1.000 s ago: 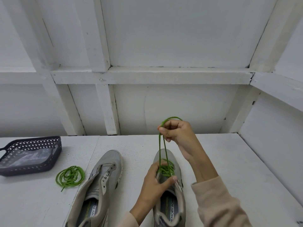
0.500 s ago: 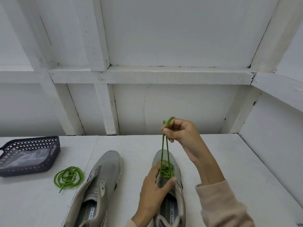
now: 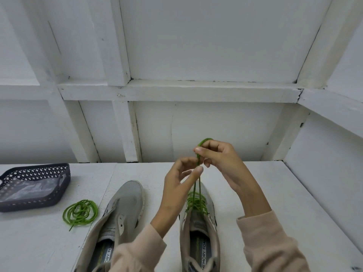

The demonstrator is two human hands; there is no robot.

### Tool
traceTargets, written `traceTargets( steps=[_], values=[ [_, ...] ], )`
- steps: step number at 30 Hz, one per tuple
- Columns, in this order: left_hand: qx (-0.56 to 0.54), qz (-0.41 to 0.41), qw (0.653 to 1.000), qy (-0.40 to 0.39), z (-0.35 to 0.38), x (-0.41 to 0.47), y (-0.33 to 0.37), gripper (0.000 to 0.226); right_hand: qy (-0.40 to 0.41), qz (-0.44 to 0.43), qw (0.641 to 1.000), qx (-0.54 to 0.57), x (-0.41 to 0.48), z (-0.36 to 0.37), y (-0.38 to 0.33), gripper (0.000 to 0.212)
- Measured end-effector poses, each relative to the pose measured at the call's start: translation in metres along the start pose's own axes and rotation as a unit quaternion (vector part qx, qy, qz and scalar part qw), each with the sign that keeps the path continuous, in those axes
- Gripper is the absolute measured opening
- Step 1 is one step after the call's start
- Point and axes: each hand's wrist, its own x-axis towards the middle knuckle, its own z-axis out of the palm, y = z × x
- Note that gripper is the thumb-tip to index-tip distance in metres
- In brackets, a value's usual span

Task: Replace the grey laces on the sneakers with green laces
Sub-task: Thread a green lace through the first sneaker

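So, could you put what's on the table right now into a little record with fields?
Right hand: holds up two strands of the threaded green lace
Left hand: thumb and forefinger at those strands; pinch unclear
Sneaker on the right: lower eyelets laced green
Sneaker on the left: unlaced, eyelets empty
Spare green lace: coiled on the table, left of both sneakers
Basket: dark, perforated, far left, clear plastic inside
Grey laces: none seen

A white table (image 3: pixel 265 193) bore one grey sneaker (image 3: pixel 125 201) beside its mate (image 3: pixel 200 228). Left of them lay a coiled green lace (image 3: pixel 80 212), then a dark basket (image 3: pixel 59 195).
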Motion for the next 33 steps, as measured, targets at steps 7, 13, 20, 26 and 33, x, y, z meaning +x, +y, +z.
traceTargets(
  steps=[7,13,20,26,33],
  values=[
    [-0.009,-0.02,1.0,-0.02,0.003,0.029,0.019,0.019,0.035,-0.003,0.999,-0.029,0.004,-0.007,-0.012,0.018],
    [-0.108,-0.106,0.981,-0.121,0.007,0.045,0.033,0.014,0.055,-0.031,0.998,-0.025,0.008,-0.02,-0.029,0.022],
    [-0.187,-0.093,0.978,-0.015,0.004,0.057,0.037,0.011,0.131,-0.017,0.991,0.033,0.011,-0.038,-0.032,0.01],
    [-0.22,-0.08,0.972,0.029,-0.021,0.066,0.038,0.023,0.173,-0.045,0.969,0.169,0.018,-0.061,-0.032,0.013],
    [-0.21,-0.01,0.974,0.084,-0.039,0.088,0.062,0.016,0.212,-0.107,0.957,0.17,0.029,-0.065,-0.044,0.023]
  ],
)
